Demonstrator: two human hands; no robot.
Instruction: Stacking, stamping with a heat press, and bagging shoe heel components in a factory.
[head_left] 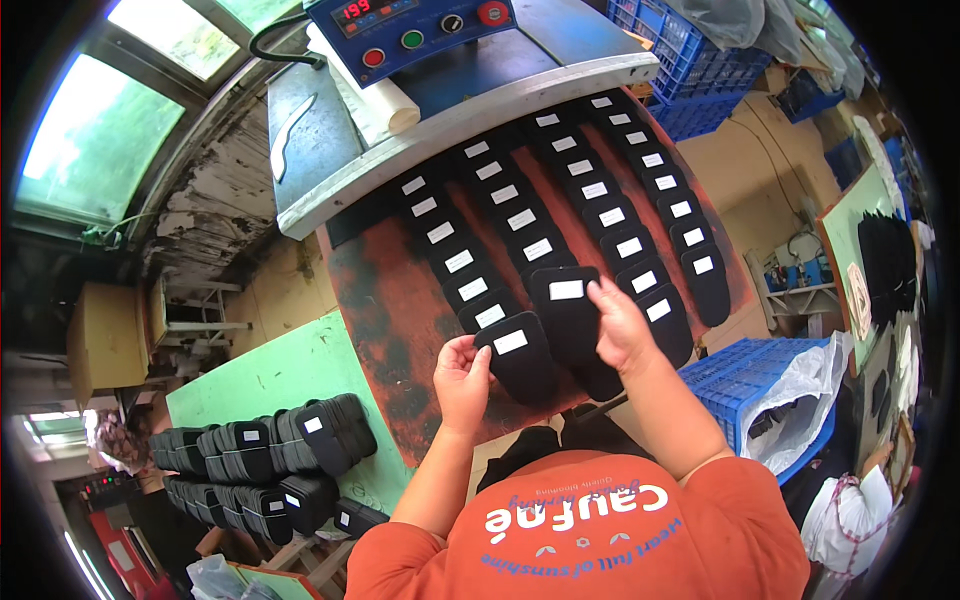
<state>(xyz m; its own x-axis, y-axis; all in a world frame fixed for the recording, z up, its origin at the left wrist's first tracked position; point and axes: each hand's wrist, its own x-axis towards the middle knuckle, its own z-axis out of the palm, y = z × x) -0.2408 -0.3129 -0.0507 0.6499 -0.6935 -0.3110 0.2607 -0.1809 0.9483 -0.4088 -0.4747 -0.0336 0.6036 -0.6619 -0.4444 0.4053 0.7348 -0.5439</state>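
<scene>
Four long overlapping rows of black insoles, each with a small white label near its rounded end, lie on a reddish-brown worn board (385, 350). My left hand (463, 380) pinches the edge of one insole (522, 370) at the near end of the leftmost row. With thumb on top, my right hand (622, 325) grips the side of another insole (566, 325) at the near end of the second row. Its label faces up. Whether either insole is lifted off the board I cannot tell.
Beyond the board stands a press with a blue control box (415, 30) and a metal edge (470, 125). Bundled insoles (270, 450) are stacked on a green table (250, 375) at left. A blue crate (735, 385) with a plastic liner is at right; more blue crates (690, 65) stand far right.
</scene>
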